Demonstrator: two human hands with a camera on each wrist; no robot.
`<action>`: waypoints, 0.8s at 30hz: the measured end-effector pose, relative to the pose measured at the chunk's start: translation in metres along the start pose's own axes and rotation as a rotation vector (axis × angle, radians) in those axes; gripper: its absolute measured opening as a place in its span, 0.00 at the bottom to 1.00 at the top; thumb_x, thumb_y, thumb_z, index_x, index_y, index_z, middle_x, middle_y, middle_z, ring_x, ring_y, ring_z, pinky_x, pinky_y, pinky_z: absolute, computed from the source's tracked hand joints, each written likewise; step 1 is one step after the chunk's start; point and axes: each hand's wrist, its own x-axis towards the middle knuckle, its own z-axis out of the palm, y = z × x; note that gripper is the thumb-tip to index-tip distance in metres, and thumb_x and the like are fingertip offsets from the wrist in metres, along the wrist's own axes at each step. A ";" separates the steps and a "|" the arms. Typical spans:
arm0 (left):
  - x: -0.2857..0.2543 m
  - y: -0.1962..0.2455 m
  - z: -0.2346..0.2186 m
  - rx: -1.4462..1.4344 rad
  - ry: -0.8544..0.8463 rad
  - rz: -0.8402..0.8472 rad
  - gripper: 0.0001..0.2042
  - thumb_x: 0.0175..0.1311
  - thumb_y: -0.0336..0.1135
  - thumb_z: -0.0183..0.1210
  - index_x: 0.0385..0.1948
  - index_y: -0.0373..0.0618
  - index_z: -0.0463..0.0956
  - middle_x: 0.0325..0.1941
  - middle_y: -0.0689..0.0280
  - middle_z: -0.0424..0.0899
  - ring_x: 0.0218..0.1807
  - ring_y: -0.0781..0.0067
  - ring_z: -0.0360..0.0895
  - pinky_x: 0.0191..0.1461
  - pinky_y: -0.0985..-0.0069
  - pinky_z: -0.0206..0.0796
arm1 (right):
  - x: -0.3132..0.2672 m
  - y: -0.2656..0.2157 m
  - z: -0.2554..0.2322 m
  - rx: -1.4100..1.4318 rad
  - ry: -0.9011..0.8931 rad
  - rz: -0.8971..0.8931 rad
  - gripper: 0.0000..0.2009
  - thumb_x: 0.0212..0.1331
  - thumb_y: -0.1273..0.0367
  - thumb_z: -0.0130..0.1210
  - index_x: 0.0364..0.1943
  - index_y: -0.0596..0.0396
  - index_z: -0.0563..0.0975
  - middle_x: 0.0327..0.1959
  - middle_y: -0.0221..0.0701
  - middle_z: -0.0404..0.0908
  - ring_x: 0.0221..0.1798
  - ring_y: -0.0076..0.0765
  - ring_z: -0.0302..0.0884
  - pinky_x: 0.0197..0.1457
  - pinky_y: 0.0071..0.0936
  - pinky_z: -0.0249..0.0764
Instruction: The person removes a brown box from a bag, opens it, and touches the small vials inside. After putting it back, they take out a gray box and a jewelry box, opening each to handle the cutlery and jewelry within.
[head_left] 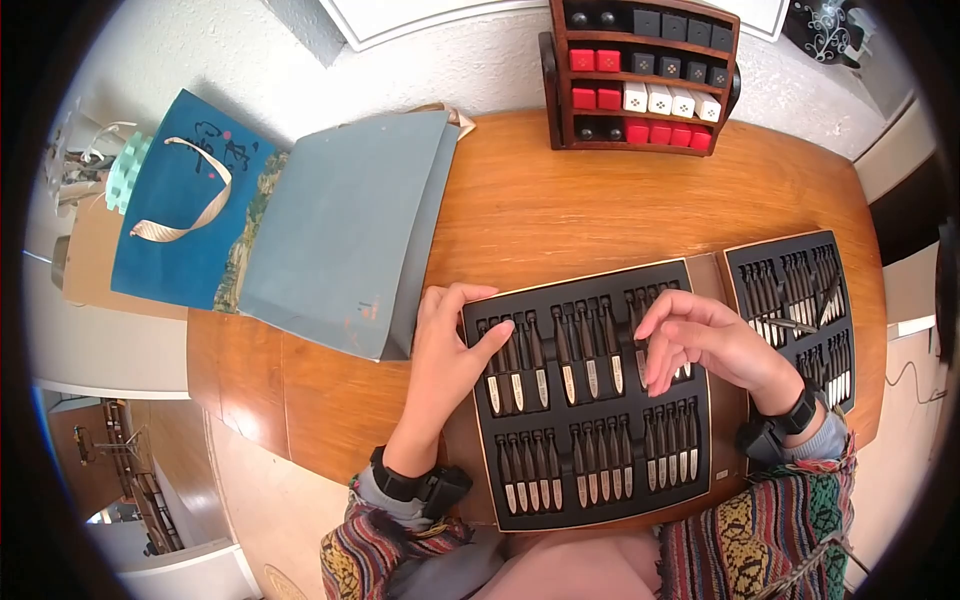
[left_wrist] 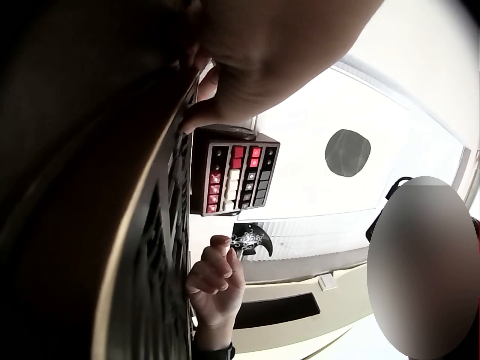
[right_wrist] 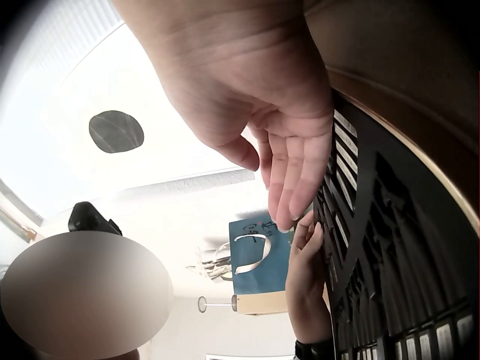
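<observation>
A shallow black tray box (head_left: 560,415) with a gold rim lies before me, holding rows of slim dark sticks (head_left: 584,350) with cream lower ends. My left hand (head_left: 450,345) rests at its far left corner; the thumb reaches over the top left sticks and the fingers lie along the rim. Above the top right compartment hovers my right hand (head_left: 700,345), fingers loosely bent, nothing held, partly hiding the sticks below. In the right wrist view, the right hand (right_wrist: 281,150) hangs palm-side visible beside the tray. The left thumb (left_wrist: 202,112) appears at the rim in the left wrist view.
On the right lies a second tray (head_left: 812,340) of similar sticks, with a loose dark piece (head_left: 785,324) across it. A wooden rack (head_left: 640,80) of red, black and white cubes stands at the back. Blue paper bags (head_left: 345,230) stand left on the wooden table (head_left: 500,210).
</observation>
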 end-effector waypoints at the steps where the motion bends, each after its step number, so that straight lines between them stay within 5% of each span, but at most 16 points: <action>1: 0.000 0.000 0.000 -0.002 0.000 -0.004 0.18 0.51 0.34 0.70 0.45 0.47 0.78 0.35 0.70 0.64 0.38 0.73 0.60 0.44 0.78 0.56 | 0.000 0.000 0.000 -0.001 0.003 0.003 0.13 0.74 0.64 0.43 0.50 0.59 0.72 0.34 0.40 0.84 0.37 0.36 0.85 0.43 0.29 0.82; 16: 0.004 -0.002 -0.005 -0.054 0.007 0.004 0.09 0.65 0.35 0.60 0.43 0.46 0.81 0.31 0.68 0.68 0.32 0.75 0.65 0.38 0.79 0.62 | 0.000 -0.010 0.004 -0.016 0.070 0.057 0.12 0.74 0.65 0.44 0.49 0.59 0.72 0.34 0.37 0.84 0.38 0.32 0.84 0.46 0.26 0.80; 19: 0.005 -0.005 -0.004 -0.069 0.022 0.025 0.09 0.67 0.37 0.59 0.42 0.45 0.81 0.31 0.70 0.69 0.31 0.79 0.64 0.37 0.81 0.59 | -0.013 -0.017 0.017 -0.400 0.178 0.003 0.12 0.70 0.67 0.50 0.51 0.59 0.73 0.42 0.38 0.81 0.46 0.38 0.81 0.52 0.30 0.77; 22: 0.004 -0.007 -0.004 -0.081 0.013 0.036 0.09 0.67 0.37 0.58 0.43 0.45 0.81 0.32 0.72 0.69 0.32 0.81 0.63 0.37 0.83 0.58 | -0.045 -0.043 0.041 -1.434 0.233 -0.259 0.17 0.63 0.68 0.57 0.53 0.59 0.72 0.51 0.42 0.75 0.55 0.47 0.74 0.59 0.38 0.72; 24: 0.004 -0.007 -0.004 -0.082 0.010 0.045 0.09 0.67 0.36 0.58 0.43 0.46 0.81 0.33 0.72 0.70 0.31 0.81 0.63 0.37 0.83 0.58 | -0.063 -0.045 0.037 -1.577 0.350 -0.122 0.24 0.56 0.68 0.61 0.58 0.58 0.71 0.61 0.47 0.68 0.65 0.55 0.65 0.66 0.42 0.66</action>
